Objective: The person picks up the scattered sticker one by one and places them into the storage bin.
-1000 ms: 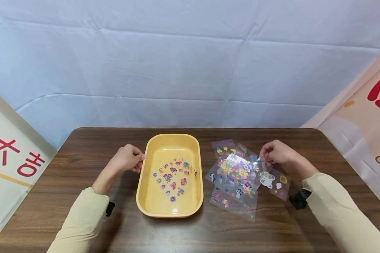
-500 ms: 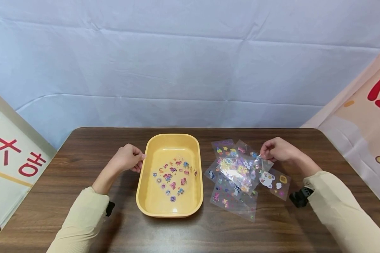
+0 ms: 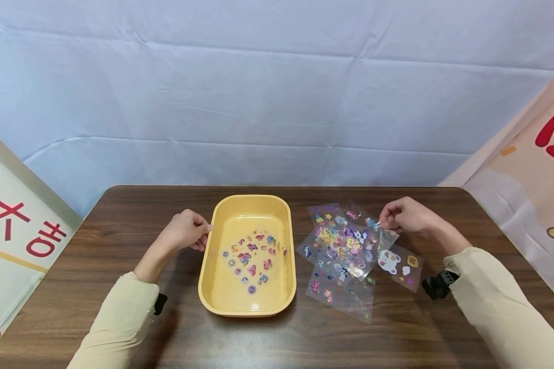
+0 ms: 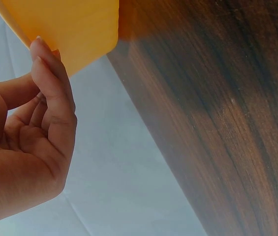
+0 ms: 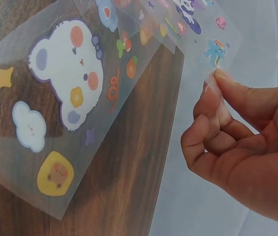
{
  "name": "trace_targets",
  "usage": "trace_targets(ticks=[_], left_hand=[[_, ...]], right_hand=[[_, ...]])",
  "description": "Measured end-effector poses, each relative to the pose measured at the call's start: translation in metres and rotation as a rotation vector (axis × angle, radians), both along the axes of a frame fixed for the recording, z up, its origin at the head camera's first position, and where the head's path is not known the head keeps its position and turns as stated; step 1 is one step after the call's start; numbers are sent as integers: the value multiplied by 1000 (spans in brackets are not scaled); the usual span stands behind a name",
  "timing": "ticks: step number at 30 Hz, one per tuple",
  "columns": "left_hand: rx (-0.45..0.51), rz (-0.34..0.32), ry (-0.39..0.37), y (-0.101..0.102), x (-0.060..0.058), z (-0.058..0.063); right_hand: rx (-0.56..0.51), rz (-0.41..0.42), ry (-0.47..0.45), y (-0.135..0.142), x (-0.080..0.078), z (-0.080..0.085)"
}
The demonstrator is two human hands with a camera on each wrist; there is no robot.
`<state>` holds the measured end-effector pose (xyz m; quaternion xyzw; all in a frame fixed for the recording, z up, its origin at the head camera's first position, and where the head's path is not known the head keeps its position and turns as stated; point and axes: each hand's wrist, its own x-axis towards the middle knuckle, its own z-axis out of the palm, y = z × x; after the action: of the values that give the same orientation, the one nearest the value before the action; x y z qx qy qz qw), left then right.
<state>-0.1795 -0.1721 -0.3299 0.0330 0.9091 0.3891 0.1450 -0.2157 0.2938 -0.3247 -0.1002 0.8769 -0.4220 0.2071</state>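
Note:
My left hand (image 3: pixel 186 230) holds the left rim of a yellow tray (image 3: pixel 206 277), thumb at the edge; the left wrist view has its fingertips right at the tray's rim. Inside the tray lies a clear sheet of small pony stickers (image 3: pixel 252 269). Between thumb and forefinger, my right hand (image 3: pixel 403 218) pinches the corner of a clear sticker sheet (image 5: pixel 222 37), near a blue pony with a rainbow mane. That sheet tilts up at the corner over a pile of overlapping sticker sheets (image 3: pixel 343 294). Nearest the right wrist, a bear sticker sheet (image 5: pixel 75 73) lies partly under the others.
A dark brown wooden table (image 3: pixel 143 210) carries everything. Behind it hangs a pale blue-white cloth (image 3: pixel 277 102). Printed cloths stand at the left (image 3: pixel 27 230) and right (image 3: pixel 531 169) sides. The sticker pile sits just right of the tray.
My right hand has risen slightly toward the back of the table, drawing the pinched sheet's corner up and shifting the glare on the pile. My left hand and the tray stay put.

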Motion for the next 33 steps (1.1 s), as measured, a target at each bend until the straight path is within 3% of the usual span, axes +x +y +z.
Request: trace_targets(ticks=[10, 17, 33], left_hand=[[-5, 3, 0, 0, -1, 0], [-5, 4, -6, 0, -1, 0], [-10, 8, -9, 1, -1, -1]], right_hand=[[-23, -24, -39, 0, 0, 4], [19, -30, 20, 0, -2, 7], [34, -28, 56, 1, -2, 17]])
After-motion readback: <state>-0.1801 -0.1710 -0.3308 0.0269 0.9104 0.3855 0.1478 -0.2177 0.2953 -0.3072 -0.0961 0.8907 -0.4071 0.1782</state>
